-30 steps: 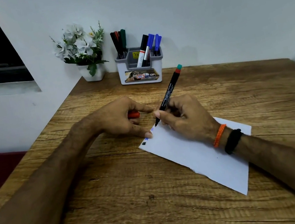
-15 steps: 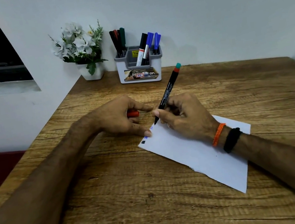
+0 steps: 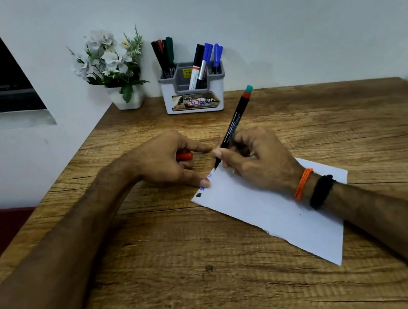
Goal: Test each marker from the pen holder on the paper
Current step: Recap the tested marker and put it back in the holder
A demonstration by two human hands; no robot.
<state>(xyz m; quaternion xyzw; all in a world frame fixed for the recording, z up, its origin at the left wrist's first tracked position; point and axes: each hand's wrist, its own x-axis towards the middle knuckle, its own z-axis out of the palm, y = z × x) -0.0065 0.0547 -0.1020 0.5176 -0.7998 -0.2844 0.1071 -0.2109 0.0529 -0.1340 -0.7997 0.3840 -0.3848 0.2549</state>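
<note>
My right hand (image 3: 255,157) grips a black marker (image 3: 234,123) with a teal end, its tip touching the upper left corner of the white paper (image 3: 285,219). Blue marks and a small black mark show on the paper near that corner. My left hand (image 3: 168,160) holds a red cap (image 3: 184,156) in its curled fingers while its thumb tip presses the paper's left edge. The white and grey pen holder (image 3: 193,93) stands at the back of the wooden table (image 3: 192,279), with several markers standing in it.
A small white pot of white flowers (image 3: 113,66) stands left of the pen holder, against the wall. The table's left edge runs diagonally close to my left forearm. A dark window sits at the upper left.
Nothing has clearly moved; the marker tip stays at the same corner of the paper, with both hands holding their positions.
</note>
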